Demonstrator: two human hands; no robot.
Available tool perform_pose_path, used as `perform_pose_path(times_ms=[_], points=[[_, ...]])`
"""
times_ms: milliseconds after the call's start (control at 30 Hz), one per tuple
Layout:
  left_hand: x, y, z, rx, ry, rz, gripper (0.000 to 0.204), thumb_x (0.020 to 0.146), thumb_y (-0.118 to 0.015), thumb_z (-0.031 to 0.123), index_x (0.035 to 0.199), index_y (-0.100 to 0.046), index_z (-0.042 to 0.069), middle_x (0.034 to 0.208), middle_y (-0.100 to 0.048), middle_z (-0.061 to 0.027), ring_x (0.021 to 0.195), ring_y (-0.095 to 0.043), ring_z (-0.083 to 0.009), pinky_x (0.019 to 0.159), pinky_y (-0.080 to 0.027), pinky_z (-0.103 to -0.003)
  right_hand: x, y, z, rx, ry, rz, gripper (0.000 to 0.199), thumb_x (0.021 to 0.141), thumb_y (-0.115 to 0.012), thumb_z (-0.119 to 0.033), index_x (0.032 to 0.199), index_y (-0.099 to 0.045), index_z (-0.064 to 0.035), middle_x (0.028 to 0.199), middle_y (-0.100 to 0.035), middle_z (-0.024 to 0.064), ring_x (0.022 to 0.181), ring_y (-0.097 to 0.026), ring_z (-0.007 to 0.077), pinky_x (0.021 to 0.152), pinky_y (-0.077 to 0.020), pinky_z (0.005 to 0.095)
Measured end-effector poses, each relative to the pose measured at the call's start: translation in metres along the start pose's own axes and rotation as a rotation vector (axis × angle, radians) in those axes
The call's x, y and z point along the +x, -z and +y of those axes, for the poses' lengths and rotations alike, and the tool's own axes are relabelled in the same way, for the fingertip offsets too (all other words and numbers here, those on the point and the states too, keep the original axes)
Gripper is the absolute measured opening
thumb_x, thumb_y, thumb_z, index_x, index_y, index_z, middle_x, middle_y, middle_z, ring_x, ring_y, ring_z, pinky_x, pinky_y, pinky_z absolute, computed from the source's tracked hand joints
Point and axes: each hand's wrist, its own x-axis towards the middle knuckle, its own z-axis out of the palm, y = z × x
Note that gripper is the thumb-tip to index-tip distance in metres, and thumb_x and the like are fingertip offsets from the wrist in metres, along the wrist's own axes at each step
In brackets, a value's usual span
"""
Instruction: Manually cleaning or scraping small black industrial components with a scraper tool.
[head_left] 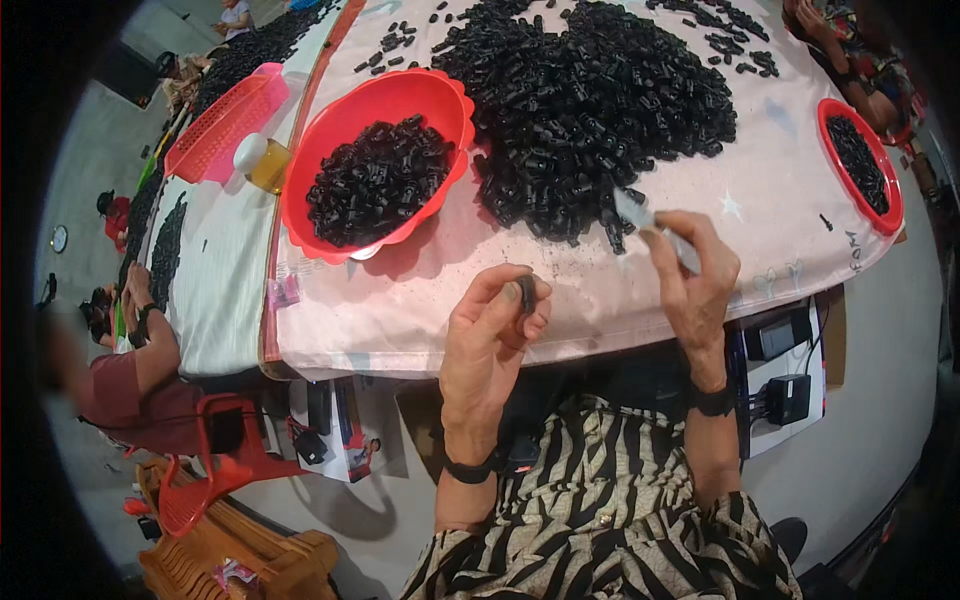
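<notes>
My left hand is raised over the near edge of the table, pinching a small black plastic part between thumb and fingers. In my right hand is a knife with a pale grey handle. Its light, flat front end points up and left, in front of the lower edge of a large heap of black parts; whether it touches them I cannot tell. Left of the heap, a scalloped red bowl holds many similar black parts.
A pink cloth covers the table. A pink basket and a yellow jar with a white lid stand left. At the right edge is a red dish of black bits. A person in maroon sits left, others farther off.
</notes>
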Motion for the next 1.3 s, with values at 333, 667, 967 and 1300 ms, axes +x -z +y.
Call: perform_pose_path(times_ms=[333,667,967,1300], points=[[0.001,0.002,0.000,0.021,0.009,0.037,0.031,0.091,-0.060,0.012,0.118,-0.054,-0.001,0.099,-0.060,-0.0125,0.080,-0.058,-0.0141,0.069,-0.050,-0.022,-0.016,-0.019,-0.044,0.218,0.250,-0.225,0.022,0.076,-0.074,-0.007,0.091,-0.060,-0.0006,0.071,-0.062,0.0116,0.057,-0.062,0.0236,0.048,-0.0474,0.0330],[0.001,0.001,0.000,0.011,-0.008,0.017,0.032,0.090,-0.058,0.010,0.119,-0.052,-0.004,0.100,-0.061,-0.0112,0.079,-0.059,-0.0139,0.069,-0.051,-0.022,-0.020,-0.025,-0.042,0.191,0.261,-0.250,0.021,0.075,-0.073,-0.005,0.090,-0.059,-0.0008,0.071,-0.061,0.0110,0.056,-0.061,0.0236,0.046,-0.0461,0.0323],[0.001,-0.003,0.000,0.072,-0.014,0.050,0.028,0.090,-0.057,0.009,0.115,-0.056,-0.003,0.095,-0.062,-0.0085,0.075,-0.054,-0.0142,0.073,-0.046,-0.025,-0.019,-0.025,-0.039,0.164,0.252,-0.232,0.021,0.076,-0.072,-0.008,0.090,-0.058,-0.0019,0.069,-0.058,0.0096,0.054,-0.059,0.0237,0.045,-0.0446,0.0331],[0.001,-0.008,-0.002,0.206,0.018,0.057,0.022,0.091,-0.057,0.006,0.111,-0.059,-0.002,0.090,-0.064,-0.0083,0.072,-0.058,-0.0122,0.066,-0.048,-0.023,-0.011,-0.022,-0.032,0.094,0.192,-0.055,0.016,0.080,-0.070,-0.006,0.091,-0.059,-0.0020,0.070,-0.060,0.0104,0.052,-0.058,0.0201,0.044,-0.0451,0.0331]])
